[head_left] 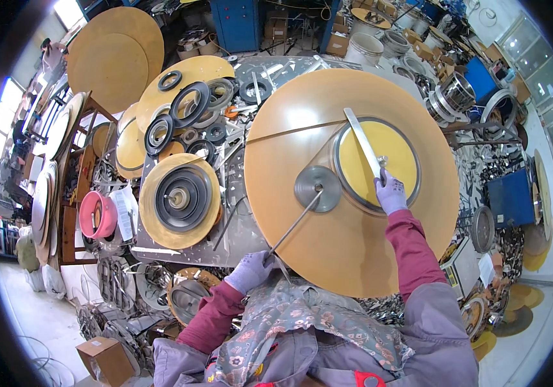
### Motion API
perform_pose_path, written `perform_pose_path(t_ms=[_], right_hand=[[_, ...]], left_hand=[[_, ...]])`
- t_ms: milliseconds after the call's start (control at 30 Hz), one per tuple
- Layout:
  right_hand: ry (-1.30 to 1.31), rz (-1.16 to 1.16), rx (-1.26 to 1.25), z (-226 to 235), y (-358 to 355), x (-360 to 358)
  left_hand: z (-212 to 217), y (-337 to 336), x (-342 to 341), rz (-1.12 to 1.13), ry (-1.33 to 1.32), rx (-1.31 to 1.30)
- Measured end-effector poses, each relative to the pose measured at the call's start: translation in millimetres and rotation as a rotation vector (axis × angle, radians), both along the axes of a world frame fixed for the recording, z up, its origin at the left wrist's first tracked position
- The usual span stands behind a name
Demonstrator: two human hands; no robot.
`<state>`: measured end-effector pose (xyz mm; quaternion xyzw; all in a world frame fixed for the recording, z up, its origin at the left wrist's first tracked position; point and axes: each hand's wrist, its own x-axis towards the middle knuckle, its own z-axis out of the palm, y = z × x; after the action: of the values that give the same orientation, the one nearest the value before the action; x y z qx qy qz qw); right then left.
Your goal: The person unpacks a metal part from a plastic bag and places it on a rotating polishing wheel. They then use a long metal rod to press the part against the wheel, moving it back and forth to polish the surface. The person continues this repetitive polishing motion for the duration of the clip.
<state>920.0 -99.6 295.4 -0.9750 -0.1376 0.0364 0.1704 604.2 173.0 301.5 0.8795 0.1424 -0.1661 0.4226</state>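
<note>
A large tan disc (289,251) fills the middle, with a yellow round plate (389,145) in a dark ring at its right. My right hand (391,192), in a light purple glove, is closed at the near end of a flat pale metal bar (361,138). The bar crosses the yellow plate, beside a small metal knob (383,159). At the disc's near left edge my gloved left hand (251,271) is closed around a thin metal rod (292,222). The rod's far tip meets the hub of a small grey disc (317,188) lying on the tan disc.
Left of the large disc, a smaller tan disc (151,226) carries dark rings. Black rings (191,104) and metal offcuts crowd the grey table (225,257). A pink bucket (98,215) stands further left. Metal scraps and a blue box (510,198) lie to the right.
</note>
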Motion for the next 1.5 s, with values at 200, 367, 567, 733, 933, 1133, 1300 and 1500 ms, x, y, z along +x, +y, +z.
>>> perform_pose_path(t_ms=[200, 367, 567, 733, 933, 1133, 1300, 1500], right_hand=[[-0.011, -0.013, -0.023, 3, 1, -3], [-0.023, -0.008, -0.008, 3, 1, -3], [-0.01, -0.011, -0.005, 3, 1, -3], [-0.012, -0.007, -0.002, 1, -1, -3], [0.023, 0.021, -0.012, 10, 1, -4], [-0.068, -0.01, -0.024, -11, -15, 4], [-0.011, -0.033, -0.033, 5, -16, 5], [0.009, 0.026, 0.017, 2, -14, -1]], left_hand=[[4, -1, 0, -0.004, -0.004, -0.02], [-2, -1, 0, -0.002, 0.035, -0.001], [-1, 0, -1, 0.007, 0.023, 0.004], [-2, -4, -3, 0.003, -0.007, -0.003], [3, -5, 0, -0.005, 0.045, -0.004], [-3, -3, -1, -0.001, 0.009, -0.021], [0, -6, -1, 0.0, 0.042, -0.027], [-1, -1, 1, 0.006, 0.033, -0.012]])
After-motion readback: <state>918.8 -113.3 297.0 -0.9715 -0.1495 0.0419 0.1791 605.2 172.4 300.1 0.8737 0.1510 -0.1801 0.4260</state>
